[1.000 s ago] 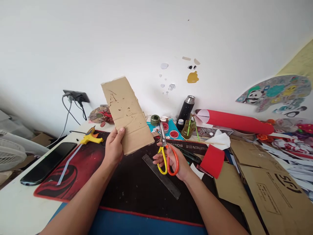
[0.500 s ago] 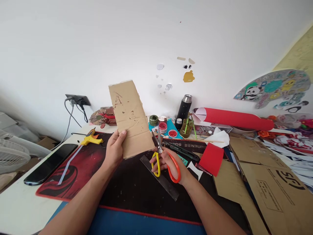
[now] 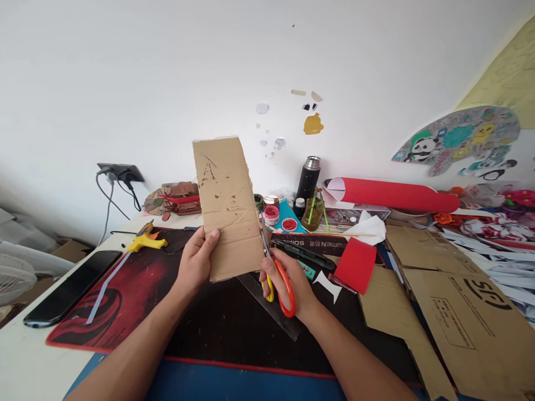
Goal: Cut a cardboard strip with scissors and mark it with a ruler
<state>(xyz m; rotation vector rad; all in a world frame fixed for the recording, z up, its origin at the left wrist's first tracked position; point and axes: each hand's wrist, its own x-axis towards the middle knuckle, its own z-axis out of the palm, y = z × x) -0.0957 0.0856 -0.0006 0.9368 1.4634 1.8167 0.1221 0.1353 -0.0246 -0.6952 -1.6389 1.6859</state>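
Turned more upright since earlier: cardboard (image 3: 228,211), clamped in left hand (image 3: 196,259) and rising above it. Scissors (image 3: 286,281), clasped in right hand (image 3: 298,284), reaching beyond it to cardboard's edge. Ruler (image 3: 278,316), below right hand.

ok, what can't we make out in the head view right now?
All in the head view:
- Cardboard panel: back faces away.
- Left hand: most fingers largely hidden behind the panel.
- Ruler: far end hidden behind the panel.
- White fan: cut off by left edge.
- Printed cardboard: small text too small to read.
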